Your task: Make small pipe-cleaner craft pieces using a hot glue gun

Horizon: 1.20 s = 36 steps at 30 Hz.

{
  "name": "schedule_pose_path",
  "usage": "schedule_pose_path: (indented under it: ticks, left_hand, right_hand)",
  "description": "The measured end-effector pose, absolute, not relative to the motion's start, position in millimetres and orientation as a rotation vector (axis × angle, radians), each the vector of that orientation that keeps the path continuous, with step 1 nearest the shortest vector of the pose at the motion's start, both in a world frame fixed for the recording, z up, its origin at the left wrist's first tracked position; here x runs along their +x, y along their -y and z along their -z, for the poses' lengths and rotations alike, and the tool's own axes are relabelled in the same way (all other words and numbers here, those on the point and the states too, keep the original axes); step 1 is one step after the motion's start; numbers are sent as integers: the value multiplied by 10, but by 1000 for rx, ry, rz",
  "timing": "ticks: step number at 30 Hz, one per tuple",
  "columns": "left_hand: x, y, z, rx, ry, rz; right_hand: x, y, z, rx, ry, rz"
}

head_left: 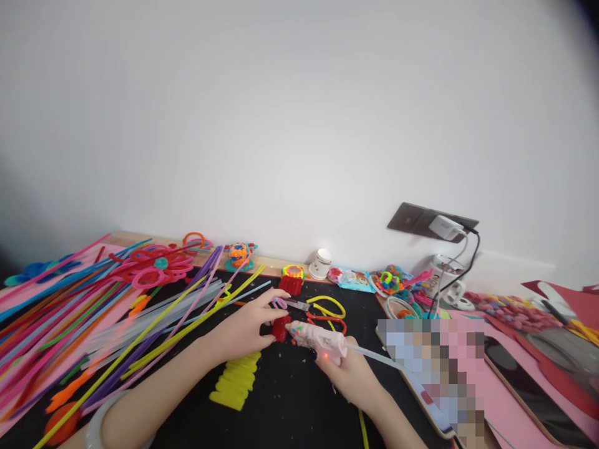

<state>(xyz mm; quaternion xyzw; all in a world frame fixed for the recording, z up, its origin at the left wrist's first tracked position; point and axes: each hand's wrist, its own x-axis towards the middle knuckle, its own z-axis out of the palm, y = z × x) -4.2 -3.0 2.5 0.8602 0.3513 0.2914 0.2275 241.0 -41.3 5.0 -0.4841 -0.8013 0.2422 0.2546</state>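
My left hand (pixel 250 324) pinches a small red pipe-cleaner piece (pixel 281 327) between thumb and fingers. A lilac pipe-cleaner loop (pixel 279 302) shows by its fingertips; whether it is held I cannot tell. In my right hand (pixel 350 374) is a pale pink hot glue gun (pixel 322 340), with a red light on its body and a clear glue stick (pixel 377 355) sticking out of the back. The gun's nozzle points left, at or very close to the red piece. Scissors (pixel 302 305) lie just beyond. Nearer me lies a yellow zigzag pipe-cleaner piece (pixel 235 381).
Loose pipe cleaners (pixel 60 312) in many colours spread across the left, by a pink looped flower (pixel 152 263). Along the wall stand an orange pipe-cleaner figure (pixel 239 254) and a paper cup (pixel 321 264). Right are a phone (pixel 409 374), a white mug (pixel 447 280) and a plugged-in charger (pixel 445 228).
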Motion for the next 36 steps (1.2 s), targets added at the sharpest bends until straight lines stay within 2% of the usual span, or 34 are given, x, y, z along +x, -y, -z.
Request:
schedule_pose_path:
  ticks: [4, 15, 23, 29, 36]
  left_hand:
    - [-67, -1, -54, 2367, -998, -848]
    - [-46, 10, -38, 2270, -970, -829]
    - [-67, -20, -69, 2299, -1003, -850]
    - [-54, 2, -38, 2300, -962, -830]
    - [-15, 62, -51, 2268, -926, -765]
  right_hand:
    - [2389, 433, -108, -1184, 2207, -779]
    - [2448, 411, -17, -1355, 2078, -713]
    - [2429, 428, -67, -1244, 2165, -849]
    - [2440, 408, -40, -1303, 2012, -964]
    - [2424, 416, -37, -1307, 2004, -781]
